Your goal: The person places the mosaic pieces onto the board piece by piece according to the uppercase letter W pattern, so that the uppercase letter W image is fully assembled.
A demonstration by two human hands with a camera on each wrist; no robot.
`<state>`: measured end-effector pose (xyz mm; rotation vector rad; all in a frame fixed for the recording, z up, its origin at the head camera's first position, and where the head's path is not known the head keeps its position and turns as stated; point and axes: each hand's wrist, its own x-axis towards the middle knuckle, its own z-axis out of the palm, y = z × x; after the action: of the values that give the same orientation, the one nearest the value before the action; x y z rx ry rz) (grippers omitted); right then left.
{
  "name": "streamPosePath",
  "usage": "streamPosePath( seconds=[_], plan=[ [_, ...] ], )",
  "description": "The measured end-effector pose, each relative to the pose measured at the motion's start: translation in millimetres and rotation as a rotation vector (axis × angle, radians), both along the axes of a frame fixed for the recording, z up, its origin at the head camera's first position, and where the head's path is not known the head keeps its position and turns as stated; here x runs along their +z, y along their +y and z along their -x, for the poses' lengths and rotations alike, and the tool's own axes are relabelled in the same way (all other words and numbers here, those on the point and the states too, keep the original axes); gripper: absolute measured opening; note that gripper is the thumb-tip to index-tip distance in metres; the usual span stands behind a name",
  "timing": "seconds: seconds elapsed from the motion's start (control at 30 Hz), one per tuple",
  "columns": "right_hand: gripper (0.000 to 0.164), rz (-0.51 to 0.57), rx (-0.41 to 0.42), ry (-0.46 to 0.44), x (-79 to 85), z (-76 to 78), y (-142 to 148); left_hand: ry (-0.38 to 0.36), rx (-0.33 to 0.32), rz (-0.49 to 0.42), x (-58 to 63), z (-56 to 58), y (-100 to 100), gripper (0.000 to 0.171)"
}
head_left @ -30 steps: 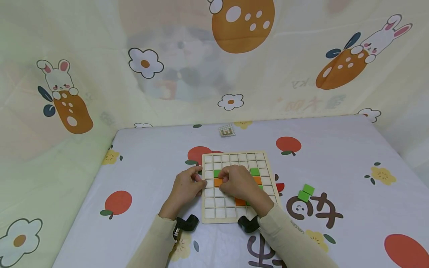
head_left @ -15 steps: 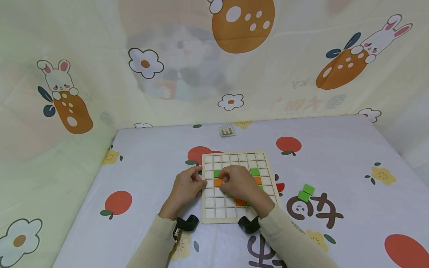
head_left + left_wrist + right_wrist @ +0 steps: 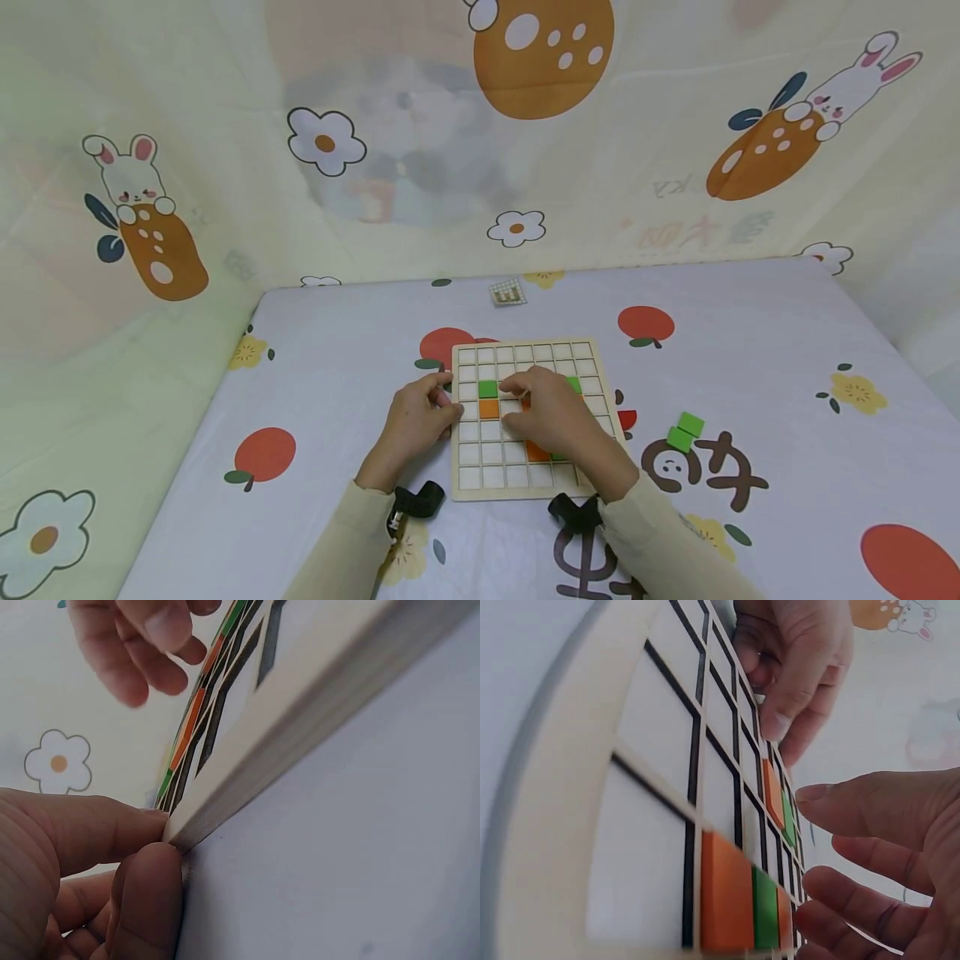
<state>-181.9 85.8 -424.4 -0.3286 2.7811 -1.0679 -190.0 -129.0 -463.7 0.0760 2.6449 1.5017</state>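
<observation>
A wooden grid board (image 3: 468, 477) with square cells lies on the cloth. My left hand (image 3: 413, 421) holds its left edge, thumb on top and a fingertip against the side, as the left wrist view shows. Over the middle of the board is my right hand (image 3: 558, 412), thumb and fingers apart with nothing between them. A green tile (image 3: 488, 389) sits in a cell just above an orange tile (image 3: 489, 408), left of the right fingertips. Nearer the front is another orange tile (image 3: 726, 892) beside a green tile (image 3: 764, 907). The right hand partly covers other tiles.
Two loose green tiles (image 3: 686, 432) lie touching on the cloth to the board's right. Behind the board is a small card (image 3: 507, 292) with a printed grid. The patterned tablecloth (image 3: 337, 350) reaches a hanging cloth backdrop (image 3: 420, 250).
My right hand has moved slightly right, and its thumb and finger have parted, leaving the green and orange tiles at the left uncovered. The left hand has stayed still.
</observation>
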Motion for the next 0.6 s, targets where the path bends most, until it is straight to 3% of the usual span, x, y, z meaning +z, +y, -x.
streamPosePath(
  seconds=[0.2,0.6],
  plan=[
    [0.041,0.012,-0.055,0.062,-3.1,-9.4,27.5,0.007,-0.006,-0.011,-0.2,-0.2,0.7,0.049],
    [0.047,-0.018,-0.22,0.066,-2.3,-39.7,108.6,-0.01,-0.009,-0.018,1.8,-0.7,0.3,0.05]
  ],
)
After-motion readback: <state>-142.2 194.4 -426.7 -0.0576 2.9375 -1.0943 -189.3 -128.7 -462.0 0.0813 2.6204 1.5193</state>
